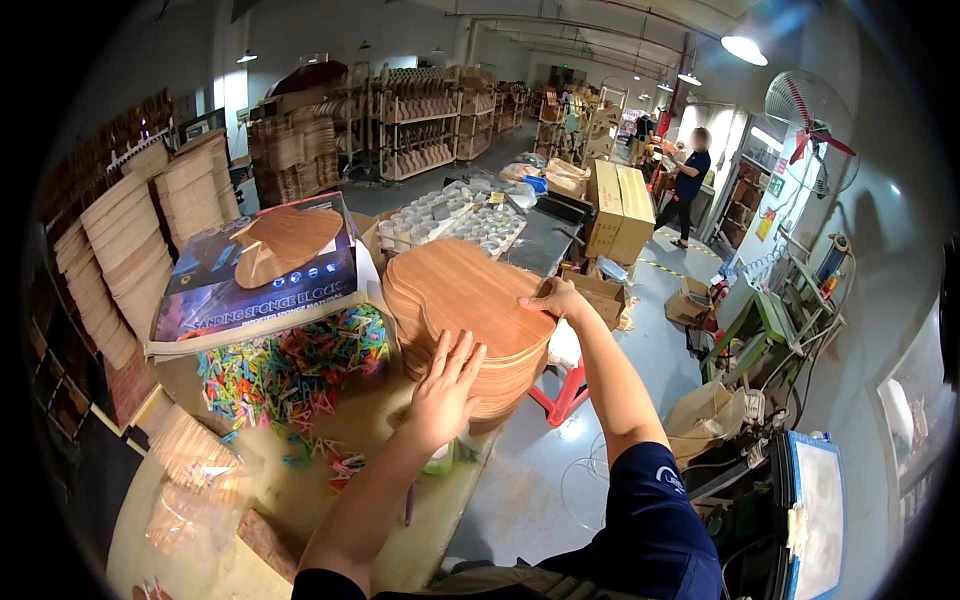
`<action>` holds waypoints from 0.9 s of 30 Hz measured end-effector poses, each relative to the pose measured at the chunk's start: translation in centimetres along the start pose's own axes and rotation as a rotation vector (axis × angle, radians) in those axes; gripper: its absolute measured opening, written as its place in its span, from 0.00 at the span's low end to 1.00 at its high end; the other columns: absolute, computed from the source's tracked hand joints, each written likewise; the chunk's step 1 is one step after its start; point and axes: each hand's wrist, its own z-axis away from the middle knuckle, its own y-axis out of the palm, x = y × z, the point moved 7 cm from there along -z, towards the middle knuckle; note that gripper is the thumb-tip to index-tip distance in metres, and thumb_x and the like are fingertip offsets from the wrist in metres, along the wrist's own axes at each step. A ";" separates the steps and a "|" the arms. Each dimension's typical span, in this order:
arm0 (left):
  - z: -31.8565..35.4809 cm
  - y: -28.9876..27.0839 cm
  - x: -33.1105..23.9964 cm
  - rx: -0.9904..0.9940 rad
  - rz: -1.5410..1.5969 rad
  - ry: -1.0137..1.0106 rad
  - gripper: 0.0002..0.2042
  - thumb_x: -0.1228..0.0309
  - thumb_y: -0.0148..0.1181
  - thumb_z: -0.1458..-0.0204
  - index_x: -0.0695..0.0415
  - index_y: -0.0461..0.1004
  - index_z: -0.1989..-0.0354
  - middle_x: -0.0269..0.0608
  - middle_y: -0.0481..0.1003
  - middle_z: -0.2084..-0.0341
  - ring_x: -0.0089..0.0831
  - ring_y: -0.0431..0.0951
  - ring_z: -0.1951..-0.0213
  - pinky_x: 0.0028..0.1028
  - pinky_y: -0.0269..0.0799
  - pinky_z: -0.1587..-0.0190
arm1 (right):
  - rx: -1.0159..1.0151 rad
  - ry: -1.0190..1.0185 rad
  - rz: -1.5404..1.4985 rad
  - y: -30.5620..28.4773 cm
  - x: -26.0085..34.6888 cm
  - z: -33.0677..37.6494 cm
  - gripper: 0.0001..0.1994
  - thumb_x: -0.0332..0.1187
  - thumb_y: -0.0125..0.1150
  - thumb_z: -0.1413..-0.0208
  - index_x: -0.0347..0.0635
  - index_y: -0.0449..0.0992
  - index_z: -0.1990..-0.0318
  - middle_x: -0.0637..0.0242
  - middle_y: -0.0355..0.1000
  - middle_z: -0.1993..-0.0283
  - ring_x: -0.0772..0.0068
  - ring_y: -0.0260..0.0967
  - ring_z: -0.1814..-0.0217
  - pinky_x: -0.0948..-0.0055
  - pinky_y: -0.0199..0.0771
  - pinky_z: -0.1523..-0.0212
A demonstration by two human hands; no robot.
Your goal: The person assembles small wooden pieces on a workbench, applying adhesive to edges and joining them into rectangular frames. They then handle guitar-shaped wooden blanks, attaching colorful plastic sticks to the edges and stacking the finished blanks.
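Stack of guitar-shaped wood panels [465, 300], on the bench [300, 490] edge; lower layers hidden. Left hand [445, 385]: fingers spread, flat against the stack's near side. Right hand [558, 298]: gripping the far edge, fingertips out of sight. Beside: coloured clips [290, 365], box [255, 270]. Red stool [562, 392] mostly hidden below.

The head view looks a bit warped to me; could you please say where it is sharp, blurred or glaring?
Head view: the left hand and stack of wooden panels are fairly sharp, the ceiling lamp glares, straight edges bend toward the dark rim.
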 end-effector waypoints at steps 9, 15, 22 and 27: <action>1.4 -2.3 2.0 -0.162 0.217 -0.048 0.34 0.68 0.63 0.50 0.62 0.57 0.35 0.59 0.52 0.34 0.54 0.51 0.32 0.39 0.51 0.34 | -0.375 -0.414 -1.201 -8.3 6.6 5.8 0.16 0.26 0.61 0.46 0.36 0.70 0.50 0.62 0.73 0.53 0.65 0.71 0.52 0.69 0.71 0.49; 18.1 -8.1 5.7 -0.895 0.576 -0.681 0.34 0.74 0.60 0.47 0.61 0.48 0.34 0.47 0.57 0.41 0.35 0.59 0.40 0.33 0.62 0.42 | 0.181 -0.428 -1.187 5.4 14.6 21.9 0.23 0.23 0.57 0.44 0.33 0.63 0.40 0.57 0.68 0.42 0.68 0.66 0.41 0.70 0.66 0.41; 50.2 -4.4 -1.0 -1.082 0.594 -1.434 0.20 0.76 0.61 0.47 0.60 0.65 0.45 0.37 0.72 0.54 0.25 0.72 0.53 0.25 0.68 0.48 | 1.144 -0.124 -0.928 33.3 11.7 37.3 0.10 0.22 0.57 0.45 0.40 0.69 0.55 0.66 0.73 0.62 0.76 0.71 0.62 0.76 0.70 0.60; 56.5 -2.9 0.0 -1.279 0.744 -1.408 0.17 0.78 0.58 0.47 0.60 0.67 0.48 0.36 0.75 0.62 0.23 0.74 0.60 0.24 0.70 0.55 | 1.255 -0.322 -0.515 41.6 11.5 39.9 0.10 0.28 0.58 0.43 0.39 0.69 0.54 0.66 0.72 0.65 0.76 0.71 0.66 0.72 0.72 0.70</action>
